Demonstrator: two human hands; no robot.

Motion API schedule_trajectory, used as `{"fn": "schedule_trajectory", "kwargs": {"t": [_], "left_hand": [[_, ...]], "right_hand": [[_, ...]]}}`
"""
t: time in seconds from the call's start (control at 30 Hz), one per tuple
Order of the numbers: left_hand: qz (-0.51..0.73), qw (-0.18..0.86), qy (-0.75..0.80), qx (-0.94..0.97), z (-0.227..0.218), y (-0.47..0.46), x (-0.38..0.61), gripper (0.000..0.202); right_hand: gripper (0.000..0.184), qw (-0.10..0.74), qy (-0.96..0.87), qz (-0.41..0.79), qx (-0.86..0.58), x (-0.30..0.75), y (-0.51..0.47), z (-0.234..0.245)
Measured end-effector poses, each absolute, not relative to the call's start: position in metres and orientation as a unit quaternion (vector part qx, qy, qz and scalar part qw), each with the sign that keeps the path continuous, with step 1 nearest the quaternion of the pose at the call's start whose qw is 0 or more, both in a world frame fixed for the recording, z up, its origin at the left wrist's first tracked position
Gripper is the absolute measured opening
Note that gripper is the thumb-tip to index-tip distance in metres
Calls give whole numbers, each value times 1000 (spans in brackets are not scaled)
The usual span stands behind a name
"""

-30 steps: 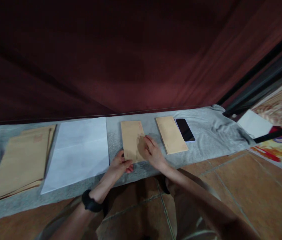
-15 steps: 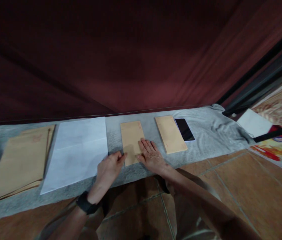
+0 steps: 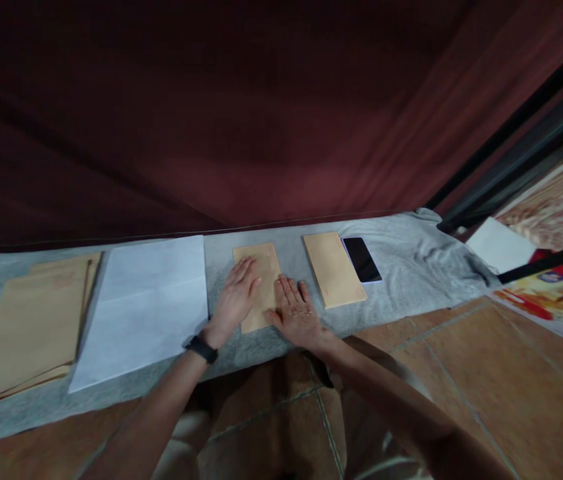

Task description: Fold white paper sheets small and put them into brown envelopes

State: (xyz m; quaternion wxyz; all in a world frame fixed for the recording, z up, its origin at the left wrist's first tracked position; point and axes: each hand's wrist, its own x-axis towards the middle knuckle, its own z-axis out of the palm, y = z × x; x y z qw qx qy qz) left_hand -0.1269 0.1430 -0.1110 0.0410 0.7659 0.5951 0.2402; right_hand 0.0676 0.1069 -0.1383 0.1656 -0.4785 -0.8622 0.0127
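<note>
A small tan paper envelope [image 3: 264,283] lies on the grey cloth [image 3: 281,337] in front of me, partly covered by my hands. My left hand [image 3: 238,288] rests flat across its left side, fingers stretched out and pointing away from me. On its right edge lies my right hand [image 3: 297,312], palm down with fingers extended. To the right is a stack of similar tan envelopes [image 3: 334,270]. White paper sheets [image 3: 148,303] lie to the left of my left hand, and larger brown envelopes [image 3: 31,327] are piled beyond them.
A dark-screened phone [image 3: 362,260] lies beside the right-hand envelopes. A dark red drape [image 3: 261,180] rises behind the cloth. At the right are black bars [image 3: 556,260] and a colourful printed package [image 3: 556,297]. Brown floor tiles [image 3: 516,360] run along the near side.
My left hand has moved from the near left edge up onto the envelope, and its curled fingers have straightened. My right hand stays on the right edge. The view has shifted slightly.
</note>
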Motion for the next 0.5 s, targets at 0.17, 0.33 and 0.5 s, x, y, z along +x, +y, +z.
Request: {"fn": "schedule_trajectory", "kwargs": {"t": [0.17,0.33,0.5], "left_hand": [[124,9,603,788,-114,198,-124,61],[83,9,587,806,-122,222,-123,61],[66,9,562,824,-125,210,-120,61]], "right_hand": [[74,162,-858,22,-488,67,108,-137],[70,160,-858,34,-486,68,109,-134],[58,158,-855,44,-492,69,111,-130]]}}
